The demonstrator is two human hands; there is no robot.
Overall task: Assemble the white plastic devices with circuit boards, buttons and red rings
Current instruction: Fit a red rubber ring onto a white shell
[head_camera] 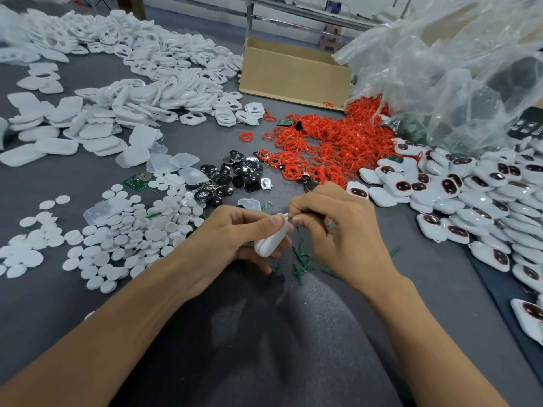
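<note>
The left hand (235, 230) wraps its fingers round one white plastic device (269, 242), thumb pressed on its upper edge, just above the counter (88, 304) at mid-view. At its three o'clock the right hand (332, 230) pinches thumb and forefinger tight on a small green piece (290, 219) at the device's top tip; it is too small to identify. The likely trouble is a slip. A pinch this fine could lose the piece among the green offcuts (302, 261) lying directly under the hands, where it would be hard to tell apart. Forcing it in crooked could also spring the shell out of the left hand's grip. A careless left forearm could sweep the white discs (117, 230) at nine o'clock. As for numbers, the discs run well past a hundred. The empty white shells (132, 69) at eleven o'clock are heaped beyond counting. There are about half a dozen translucent covers (164, 163), and two circuit boards (138, 181) show plainly. Roughly two dozen black buttons (235, 174) lie at twelve o'clock, and a dozen or so offcuts. The red rings (338, 136) at one o'clock number in the hundreds. There is one cardboard box (293, 74) and one plastic bag (455, 69). Several dozen finished devices (470, 195) lie at three o'clock.
</note>
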